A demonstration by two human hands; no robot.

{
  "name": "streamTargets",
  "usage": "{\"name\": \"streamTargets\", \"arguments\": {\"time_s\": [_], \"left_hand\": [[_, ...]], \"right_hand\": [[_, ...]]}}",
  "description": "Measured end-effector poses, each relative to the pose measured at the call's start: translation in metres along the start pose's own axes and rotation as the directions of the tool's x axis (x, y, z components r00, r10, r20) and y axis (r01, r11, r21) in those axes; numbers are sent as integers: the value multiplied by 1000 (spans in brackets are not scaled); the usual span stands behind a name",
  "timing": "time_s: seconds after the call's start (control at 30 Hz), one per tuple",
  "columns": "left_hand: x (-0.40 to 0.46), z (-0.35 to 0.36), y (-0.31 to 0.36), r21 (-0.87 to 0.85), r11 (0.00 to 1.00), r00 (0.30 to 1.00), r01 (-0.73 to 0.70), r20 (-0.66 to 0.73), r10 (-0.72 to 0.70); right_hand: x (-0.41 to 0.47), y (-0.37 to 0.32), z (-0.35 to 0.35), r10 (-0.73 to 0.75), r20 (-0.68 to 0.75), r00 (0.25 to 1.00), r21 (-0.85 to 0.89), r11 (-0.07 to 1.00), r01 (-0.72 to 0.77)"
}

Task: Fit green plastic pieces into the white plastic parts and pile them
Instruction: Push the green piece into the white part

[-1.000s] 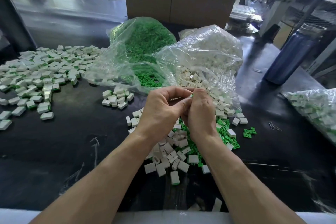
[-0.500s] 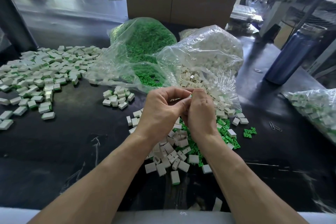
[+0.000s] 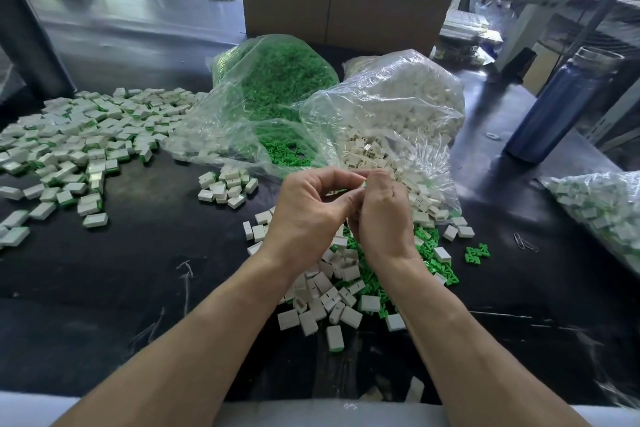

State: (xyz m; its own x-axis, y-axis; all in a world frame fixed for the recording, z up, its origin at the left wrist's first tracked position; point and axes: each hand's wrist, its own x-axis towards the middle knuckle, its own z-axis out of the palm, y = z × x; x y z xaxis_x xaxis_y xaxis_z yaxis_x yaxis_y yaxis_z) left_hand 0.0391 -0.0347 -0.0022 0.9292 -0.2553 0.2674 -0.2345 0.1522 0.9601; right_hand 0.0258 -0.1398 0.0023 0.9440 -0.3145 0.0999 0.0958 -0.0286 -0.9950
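My left hand point(image 3: 308, 211) and my right hand point(image 3: 382, 215) meet above the black table, fingertips pressed together around a small piece that the fingers almost hide; only a sliver of white and green shows point(image 3: 363, 184). Below them lies a loose heap of white parts point(image 3: 329, 298) mixed with green pieces point(image 3: 440, 263). A clear bag of green pieces point(image 3: 277, 80) and a clear bag of white parts point(image 3: 398, 104) lie open behind the hands. Fitted white-and-green parts spread in a wide pile point(image 3: 79, 142) at the left, with a small cluster point(image 3: 225, 187) nearer the middle.
A blue bottle point(image 3: 557, 104) stands at the right. Another clear bag of fitted parts point(image 3: 602, 204) lies at the right edge, with paper clips point(image 3: 524, 243) beside it. A cardboard box point(image 3: 346, 7) sits behind the bags. The black table surface point(image 3: 138, 253) shows at front left.
Both hands stay together at the same spot; the fingers shift only slightly around the small piece. Nothing else has moved.
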Motion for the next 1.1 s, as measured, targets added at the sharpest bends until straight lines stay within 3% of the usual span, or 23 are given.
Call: {"name": "streamTargets", "arguments": {"time_s": [0.33,0.5,0.73,1.1], "left_hand": [[4,-2,-3,20,1000,1000,-3,-12,3],[9,-14,-6,112,994,994,-9,-111,21],[10,-23,-5,123,991,992,-43,-109,57],[10,-25,-4,241,970,997,-15,-71,33]], "right_hand": [[1,9,-6,34,63,997,103,994,-40],[7,7,-25,-114,11,993,-58,992,115],[8,4,-32,-271,131,953,-155,944,290],[10,9,-32,-233,149,961,-278,923,267]]}}
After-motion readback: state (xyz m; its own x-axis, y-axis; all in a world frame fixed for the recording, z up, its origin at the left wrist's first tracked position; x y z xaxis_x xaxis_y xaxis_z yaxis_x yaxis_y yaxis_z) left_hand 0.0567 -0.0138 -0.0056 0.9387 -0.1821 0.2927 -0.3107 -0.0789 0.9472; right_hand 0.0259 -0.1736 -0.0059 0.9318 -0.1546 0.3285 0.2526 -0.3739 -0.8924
